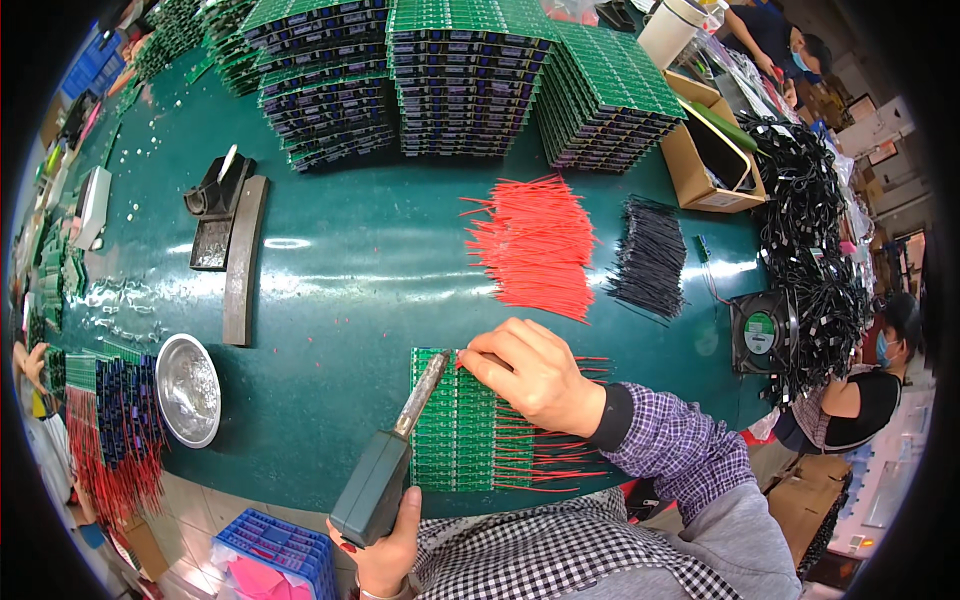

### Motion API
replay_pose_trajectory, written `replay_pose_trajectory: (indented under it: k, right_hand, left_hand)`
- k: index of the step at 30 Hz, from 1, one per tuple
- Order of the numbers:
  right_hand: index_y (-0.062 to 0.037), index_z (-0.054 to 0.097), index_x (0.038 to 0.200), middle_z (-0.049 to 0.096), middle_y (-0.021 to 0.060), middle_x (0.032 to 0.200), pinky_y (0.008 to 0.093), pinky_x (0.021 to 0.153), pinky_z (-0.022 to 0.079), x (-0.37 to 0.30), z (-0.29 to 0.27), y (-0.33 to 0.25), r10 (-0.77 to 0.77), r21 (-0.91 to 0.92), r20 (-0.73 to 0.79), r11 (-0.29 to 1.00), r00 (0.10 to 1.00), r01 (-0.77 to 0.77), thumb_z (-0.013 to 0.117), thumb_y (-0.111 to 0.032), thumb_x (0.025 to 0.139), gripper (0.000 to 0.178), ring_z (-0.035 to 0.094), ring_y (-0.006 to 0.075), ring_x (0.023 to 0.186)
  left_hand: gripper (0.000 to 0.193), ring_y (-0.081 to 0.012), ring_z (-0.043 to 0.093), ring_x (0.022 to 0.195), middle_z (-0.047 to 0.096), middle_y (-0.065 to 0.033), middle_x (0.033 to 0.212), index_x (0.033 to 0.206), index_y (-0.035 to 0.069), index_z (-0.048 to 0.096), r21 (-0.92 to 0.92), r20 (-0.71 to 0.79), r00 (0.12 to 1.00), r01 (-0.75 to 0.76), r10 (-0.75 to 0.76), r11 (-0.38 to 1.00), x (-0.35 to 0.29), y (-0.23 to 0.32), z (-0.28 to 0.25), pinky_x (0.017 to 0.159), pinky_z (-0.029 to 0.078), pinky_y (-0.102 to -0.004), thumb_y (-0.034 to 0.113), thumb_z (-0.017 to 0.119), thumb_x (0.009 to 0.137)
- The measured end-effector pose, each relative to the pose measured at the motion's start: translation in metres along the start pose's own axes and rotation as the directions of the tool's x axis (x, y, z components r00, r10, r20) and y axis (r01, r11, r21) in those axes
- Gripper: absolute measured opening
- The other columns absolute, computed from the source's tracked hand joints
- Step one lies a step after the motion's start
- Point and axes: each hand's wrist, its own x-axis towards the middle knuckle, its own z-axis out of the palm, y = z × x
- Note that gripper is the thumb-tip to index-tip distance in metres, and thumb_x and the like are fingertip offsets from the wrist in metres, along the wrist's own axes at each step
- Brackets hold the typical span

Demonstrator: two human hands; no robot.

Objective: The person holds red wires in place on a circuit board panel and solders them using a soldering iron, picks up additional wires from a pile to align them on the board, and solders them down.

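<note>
A green circuit board panel (450,440) lies on the table in front of me, with rows of small boards. Several red wires (560,472) stick out past its right side. My left hand (392,558) is wrapped round the dark green handle of a soldering iron (372,485), whose metal tip touches or hovers at the panel's top edge. Close beside that tip, my right hand (535,378) pinches a thin red wire (459,364) at the panel's top; most of this wire is hidden by the fingers.
Beyond the panel lie a red wire pile (535,250) and a black wire pile (648,258). Tall board stacks (465,90) line the back. A metal bowl (188,390) and a grey bar (243,265) sit left; a small fan (762,335) and black cables (815,260) are right.
</note>
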Motion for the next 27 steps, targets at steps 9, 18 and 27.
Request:
replay_pose_trajectory:
  k: [9,18,27]
  right_hand:
    - [0.0002,0.067,0.098,0.063,0.0065,0.091,0.0331,0.065,0.049,0.0,0.001,0.001,-0.012,0.01,0.003,1.0,1.0,0.012,0.071,-0.005,0.073,0.026,0.059,0.0211,0.078]
    - [0.0004,0.067,0.099,0.063,0.0069,0.092,0.0335,0.065,0.049,0.0,0.002,0.002,-0.016,0.019,0.008,1.0,1.0,0.016,0.071,-0.006,0.072,0.028,0.06,0.0218,0.079]
    - [0.0013,0.07,0.099,0.068,0.009,0.093,0.0343,0.063,0.052,0.001,0.0,0.001,-0.004,0.022,0.027,1.0,1.0,0.003,0.073,-0.005,0.07,0.03,0.064,0.0229,0.078]
  left_hand:
    - [0.038,-0.0197,0.069,0.093,0.073,-0.0117,0.106,0.115,-0.003,0.069,-0.046,-0.014,1.0,0.02,-0.021,0.999,0.003,0.004,0.001,0.083,0.054,-0.0316,0.001,0.084,0.08]
    - [0.027,-0.0186,0.069,0.067,0.073,-0.01,0.084,0.098,-0.002,0.073,-0.009,-0.098,0.992,-0.086,0.085,0.996,0.012,0.008,0.01,0.059,0.052,-0.031,0.011,0.086,0.078]
    - [0.029,-0.0183,0.065,0.072,0.07,-0.009,0.09,0.105,-0.002,0.07,-0.007,-0.059,0.997,-0.043,0.042,0.999,0.004,0.0,0.003,0.065,0.052,-0.0305,0.006,0.083,0.081]
